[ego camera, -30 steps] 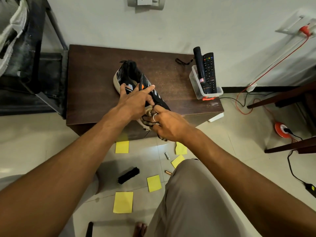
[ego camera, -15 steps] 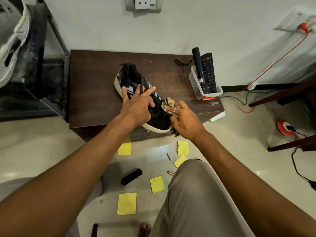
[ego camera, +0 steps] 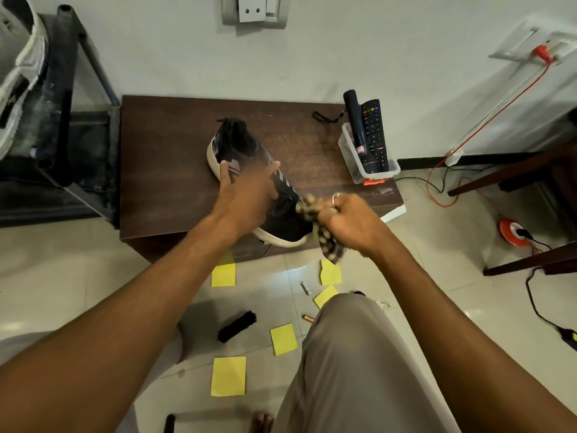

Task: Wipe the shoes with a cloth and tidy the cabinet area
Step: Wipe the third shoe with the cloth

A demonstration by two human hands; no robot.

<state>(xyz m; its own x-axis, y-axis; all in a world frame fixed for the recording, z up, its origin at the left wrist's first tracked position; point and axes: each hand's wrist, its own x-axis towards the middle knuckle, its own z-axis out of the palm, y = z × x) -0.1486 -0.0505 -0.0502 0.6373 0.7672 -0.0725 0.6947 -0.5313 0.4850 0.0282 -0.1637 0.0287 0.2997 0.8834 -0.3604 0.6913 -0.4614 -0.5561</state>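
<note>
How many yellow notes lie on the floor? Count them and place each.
5: one note at the cabinet foot, two below the cloth, one right of the brush, one nearest. The leg may hide more.

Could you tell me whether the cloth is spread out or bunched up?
Bunched up: the right hand grips the cloth as a wad beside the shoe, one end hanging below the fist.
</note>
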